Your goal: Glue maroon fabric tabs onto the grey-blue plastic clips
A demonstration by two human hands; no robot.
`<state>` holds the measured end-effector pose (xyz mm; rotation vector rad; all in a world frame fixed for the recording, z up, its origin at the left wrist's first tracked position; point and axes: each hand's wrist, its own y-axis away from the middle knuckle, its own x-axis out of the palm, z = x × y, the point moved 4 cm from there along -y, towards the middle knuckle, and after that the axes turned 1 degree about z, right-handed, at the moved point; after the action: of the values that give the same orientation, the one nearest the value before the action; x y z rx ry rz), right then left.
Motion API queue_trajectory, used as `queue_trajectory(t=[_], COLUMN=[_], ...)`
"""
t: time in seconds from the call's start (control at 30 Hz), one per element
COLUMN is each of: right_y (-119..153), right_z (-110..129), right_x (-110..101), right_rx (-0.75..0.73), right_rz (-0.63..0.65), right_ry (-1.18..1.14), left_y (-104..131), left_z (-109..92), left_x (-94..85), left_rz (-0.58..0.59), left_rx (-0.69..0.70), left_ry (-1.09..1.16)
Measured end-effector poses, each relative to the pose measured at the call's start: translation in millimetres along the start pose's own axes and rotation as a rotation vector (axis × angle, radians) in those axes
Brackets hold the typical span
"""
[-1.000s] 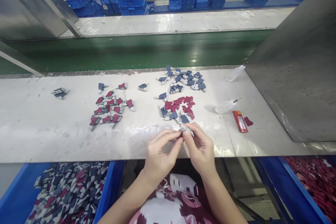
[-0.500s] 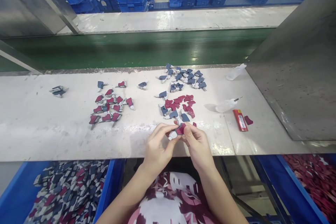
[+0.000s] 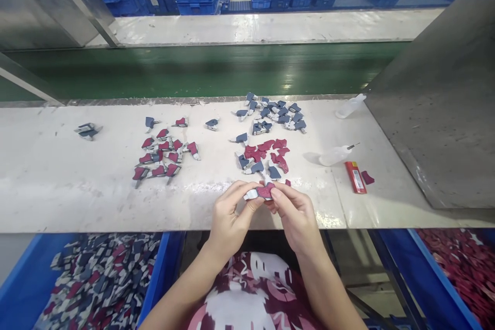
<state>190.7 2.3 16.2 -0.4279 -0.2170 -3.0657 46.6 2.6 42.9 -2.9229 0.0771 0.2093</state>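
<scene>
One red-and-grey part (image 3: pixel 259 193) is over the desk (image 3: pixel 96 209), clamped in the fingertip grip of left hand (image 3: pixel 230 216) and right hand (image 3: pixel 299 216); seating its red inlay (image 3: pixel 265 191) seems underway, calling next for even thumb pressure.

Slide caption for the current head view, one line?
Left hand and right hand hold a red-and-gray part over a white bench, near loose red pieces.

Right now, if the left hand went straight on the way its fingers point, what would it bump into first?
Probably the right hand, just across the red-and-white piece that it and the left hand both hold. Depth is hard to judge from this one view, though.
</scene>
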Motion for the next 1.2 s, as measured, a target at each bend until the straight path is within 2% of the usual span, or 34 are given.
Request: queue_trajectory(t=[0.1, 0.2, 0.27, 0.33, 0.4, 0.47, 0.67, 0.8, 1.0, 1.2], right_y=[0.4, 0.3, 0.6, 2.2, 3.8, 3.7, 3.6, 2.7, -4.4, -4.6], right_z=[1.1, 10.4, 20.9, 30.7, 35.7, 36.7, 34.5, 27.4, 11.4, 3.9], right_x=[0.6, -2.2, -4.8, -5.0, -4.3, -4.6, -2.7, -0.2, 3.5, 0.2], right_rx=[-0.017, -0.111, -0.292, -0.537, -0.734, -0.825, -0.859, -0.774, -0.672, -0.638], right_rz=[0.021, 0.033, 0.003, -0.012, -0.003, 0.005, 0.015, -0.02, -0.03, -0.17], right_ry=[0.057, 0.291, 0.518, 0.708, 0.808, 0.838, 0.814, 0.759, 0.725, 0.573], left_y=[1.2, 1.0, 0.2, -0.6, -1.0, -1.2, -2.0, -3.5, -2.2, -2.8], left_z=[1.5, 2.8, 3.5, 3.2, 1.7, -0.2, 1.5, 7.9, 25.9, 30.8], left_x=[0.1, 0.0, 0.5, 1.5, 3.0, 4.7, 7.2, 6.7, 2.1, -0.7], left_rz=[-0.008, -0.01, 0.003, 0.02, 0.045, 0.077, 0.136, 0.139, 0.067, 0.107], left_rx=[-0.044, -0.114, -0.176, -0.234, -0.274, -0.3, -0.389, -0.426, -0.448, -0.426], left_ry=[0.026, 0.063, 0.123, 0.19, 0.243, 0.277, 0.356, 0.391, 0.418, 0.506])
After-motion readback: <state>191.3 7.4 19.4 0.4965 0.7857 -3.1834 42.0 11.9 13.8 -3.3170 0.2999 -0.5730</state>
